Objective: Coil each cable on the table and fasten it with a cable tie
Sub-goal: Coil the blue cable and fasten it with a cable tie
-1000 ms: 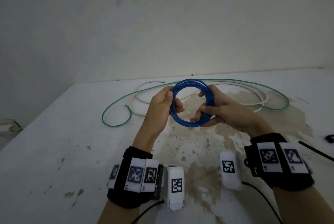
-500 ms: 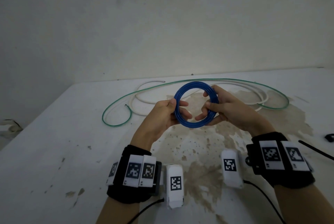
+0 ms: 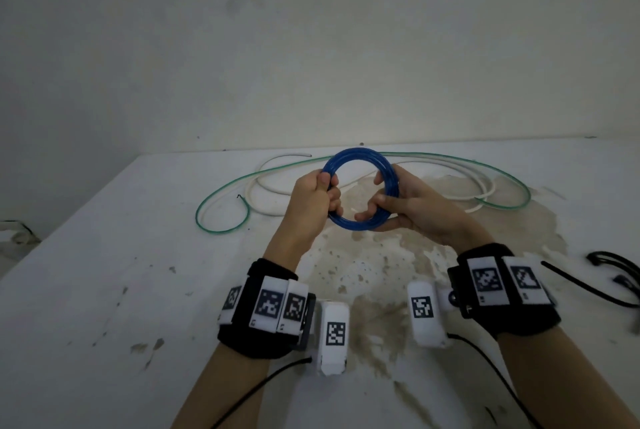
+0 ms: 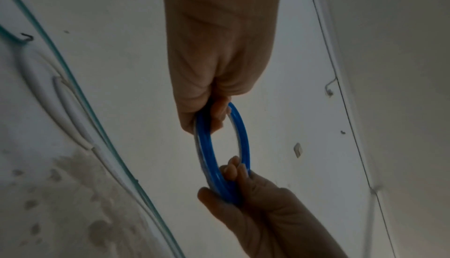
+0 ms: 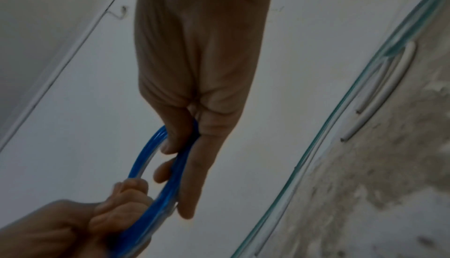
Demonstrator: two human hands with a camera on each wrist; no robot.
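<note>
A blue cable wound into a round coil is held upright above the table between both hands. My left hand grips the coil's left side, thumb on the outside and fingers curled through the ring. My right hand grips the right side, with fingers through the ring and the thumb along the bottom. The wrist views show the coil edge-on with both hands curled round it. Behind it a green cable and a white cable lie loose on the white table.
Black cable ties lie at the table's right edge. The table's middle carries a brown stain. A wall stands right behind the table. At the far left a white object sits beyond the table edge.
Both hands have shifted their hold round the blue coil and raised it a little; my left thumb now sits higher on the ring. The loose cables have not moved.
</note>
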